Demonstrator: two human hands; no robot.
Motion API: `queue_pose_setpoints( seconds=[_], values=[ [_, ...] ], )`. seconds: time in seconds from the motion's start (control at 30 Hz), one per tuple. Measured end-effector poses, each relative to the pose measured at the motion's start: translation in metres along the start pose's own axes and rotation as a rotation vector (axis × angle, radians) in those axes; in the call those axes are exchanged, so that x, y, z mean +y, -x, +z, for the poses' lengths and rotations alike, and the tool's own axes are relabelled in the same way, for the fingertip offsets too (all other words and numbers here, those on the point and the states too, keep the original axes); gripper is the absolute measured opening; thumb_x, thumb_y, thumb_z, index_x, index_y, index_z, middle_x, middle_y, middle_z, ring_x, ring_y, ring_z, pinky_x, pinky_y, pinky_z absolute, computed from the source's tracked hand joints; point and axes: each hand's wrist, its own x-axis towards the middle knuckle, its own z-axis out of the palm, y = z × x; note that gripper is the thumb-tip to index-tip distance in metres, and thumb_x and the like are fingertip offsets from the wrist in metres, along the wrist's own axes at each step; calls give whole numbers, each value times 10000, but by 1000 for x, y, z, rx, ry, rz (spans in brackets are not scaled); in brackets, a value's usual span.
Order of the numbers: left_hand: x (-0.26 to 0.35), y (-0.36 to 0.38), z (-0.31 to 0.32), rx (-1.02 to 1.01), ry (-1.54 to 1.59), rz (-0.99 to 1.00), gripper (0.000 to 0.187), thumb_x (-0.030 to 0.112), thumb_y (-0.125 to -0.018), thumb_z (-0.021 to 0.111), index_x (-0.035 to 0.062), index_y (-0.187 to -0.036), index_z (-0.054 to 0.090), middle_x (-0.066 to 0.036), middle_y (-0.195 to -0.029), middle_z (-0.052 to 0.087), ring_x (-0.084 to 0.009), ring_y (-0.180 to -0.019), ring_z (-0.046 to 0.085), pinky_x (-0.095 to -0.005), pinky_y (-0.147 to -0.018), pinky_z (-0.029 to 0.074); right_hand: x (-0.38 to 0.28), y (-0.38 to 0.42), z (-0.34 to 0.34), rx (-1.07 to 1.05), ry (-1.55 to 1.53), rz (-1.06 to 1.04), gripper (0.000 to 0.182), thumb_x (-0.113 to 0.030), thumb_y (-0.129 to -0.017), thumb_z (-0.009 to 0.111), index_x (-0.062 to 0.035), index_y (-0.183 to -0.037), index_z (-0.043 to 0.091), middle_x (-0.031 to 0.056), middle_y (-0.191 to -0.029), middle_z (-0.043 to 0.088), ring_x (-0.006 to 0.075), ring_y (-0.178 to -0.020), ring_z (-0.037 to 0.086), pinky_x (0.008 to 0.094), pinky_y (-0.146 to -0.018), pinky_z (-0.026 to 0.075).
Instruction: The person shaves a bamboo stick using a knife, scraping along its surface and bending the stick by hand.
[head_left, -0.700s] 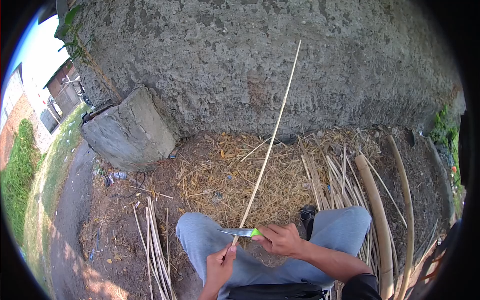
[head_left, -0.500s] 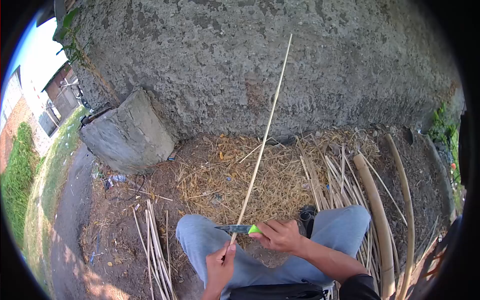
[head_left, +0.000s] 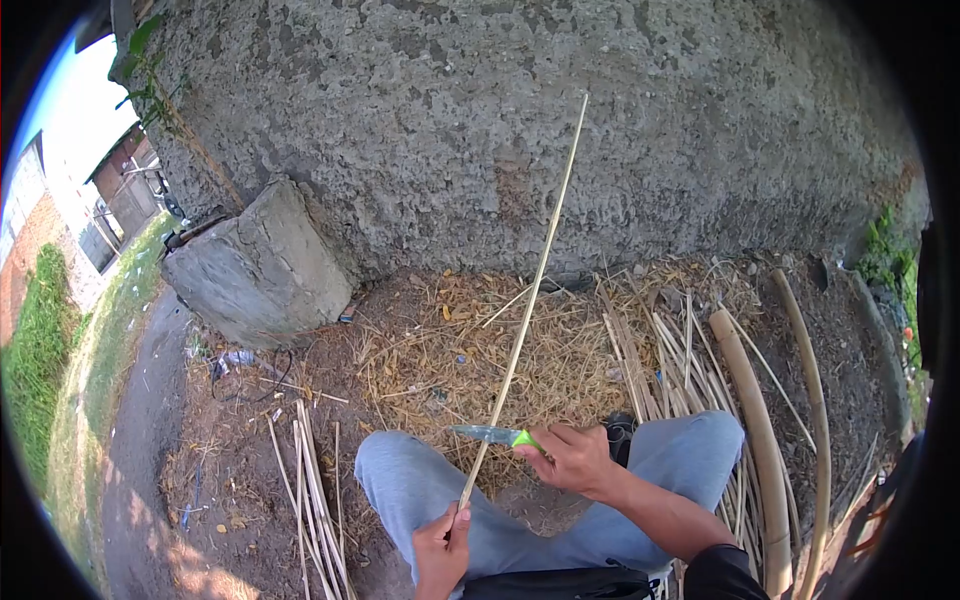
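Observation:
My left hand (head_left: 440,552) is closed around the lower end of a long, thin bamboo strip (head_left: 530,305) that slants up and away to the right. My right hand (head_left: 574,459) grips the green handle of a knife (head_left: 484,433). Its blade points left and crosses the strip a little above my left hand, right at its surface. Both hands are between my bent knees, over my lap.
Split bamboo strips (head_left: 312,495) lie on the ground at left. At right are more strips (head_left: 690,360), a thick bamboo pole (head_left: 748,430) and a curved pole (head_left: 806,390). Shavings (head_left: 470,365) cover the dirt before a rough wall (head_left: 520,130); a concrete block (head_left: 262,262) stands at left.
The knife and my right hand have moved up and slightly right, farther from my left hand. The strip has slid down toward me, its far tip now lower against the wall.

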Motion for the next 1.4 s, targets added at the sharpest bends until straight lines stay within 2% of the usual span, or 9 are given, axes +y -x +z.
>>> queue_pose_setpoints(
  seconds=[0.07, 0.4, 0.5, 0.57, 0.7, 0.9, 1.07, 1.17, 1.4],
  values=[
    [2, 4, -4, -45, -42, -211, 301, 246, -1004, 650, 1, -1168, 706, -13, -676, 464, -69, -663, 420, -273, -559, 396, -12, 13, 1, -112, -106, -91, 269, -360, -879, 763, -99, -902, 705, -15, -574, 552, 154, -395, 534, 321, -334, 381],
    [1, 17, 5, 63, -30, -73, 252, 183, -1001, 642, -38, -1108, 692, 8, -668, 436, -64, -661, 424, -280, -558, 412, 4, -8, -12, 60, 15, -17, 243, -326, -880, 768, -89, -867, 717, -2, -587, 580, 147, -401, 514, 295, -368, 379],
    [12, 17, 0, 53, -46, -41, 235, 163, -991, 644, -36, -1105, 694, -42, -643, 467, -79, -638, 436, -292, -556, 422, 6, -9, -10, 78, 34, -34, 249, -321, -890, 760, -78, -854, 720, 10, -570, 578, 153, -386, 506, 302, -359, 363],
    [14, 19, -2, 83, -125, 12, 224, 151, -978, 647, -36, -1092, 693, -114, -632, 493, -101, -608, 450, -316, -552, 431, 13, -17, -9, 116, 23, 194, 266, -319, -890, 761, -62, -837, 718, 27, -556, 585, 161, -372, 504, 316, -350, 350],
    [-6, 29, -4, 83, -193, 51, 225, 148, -969, 651, -38, -1091, 692, -155, -635, 514, -124, -588, 461, -339, -554, 439, 36, -17, -5, 130, 34, 207, 271, -319, -889, 763, -58, -834, 720, 44, -548, 593, 168, -366, 511, 325, -344, 343],
    [14, 25, -5, 59, -155, -107, 249, 161, -977, 645, -50, -1103, 684, -154, -636, 495, -127, -598, 464, -344, -563, 445, 3, 7, 2, 82, -39, 13, 268, -374, -891, 752, -107, -873, 726, 10, -569, 610, 158, -383, 549, 313, -329, 368],
    [26, 8, -5, -2, -101, -154, 297, 155, -989, 638, -68, -1184, 658, -100, -641, 466, -114, -614, 440, -327, -560, 435, -26, 24, 0, -107, -167, -84, 278, -373, -846, 790, -106, -891, 725, -22, -549, 511, 159, -375, 524, 331, -340, 373],
    [0, -4, 8, 77, -52, 77, 154, 101, -962, 677, -37, -1026, 702, -30, -601, 407, -64, -551, 360, -277, -472, 315, -24, 20, -1, -75, -158, -65, 271, -355, -843, 791, -98, -896, 724, -13, -563, 539, 161, -391, 538, 328, -346, 380],
    [13, -16, 18, 62, -17, 66, 214, 135, -976, 677, -62, -1055, 700, 26, -628, 456, -37, -608, 386, -241, -518, 314, -9, 8, -2, 1, -92, -46, 287, -367, -838, 793, -104, -896, 694, -5, -584, 561, 161, -439, 580, 323, -355, 403]
  ],
)
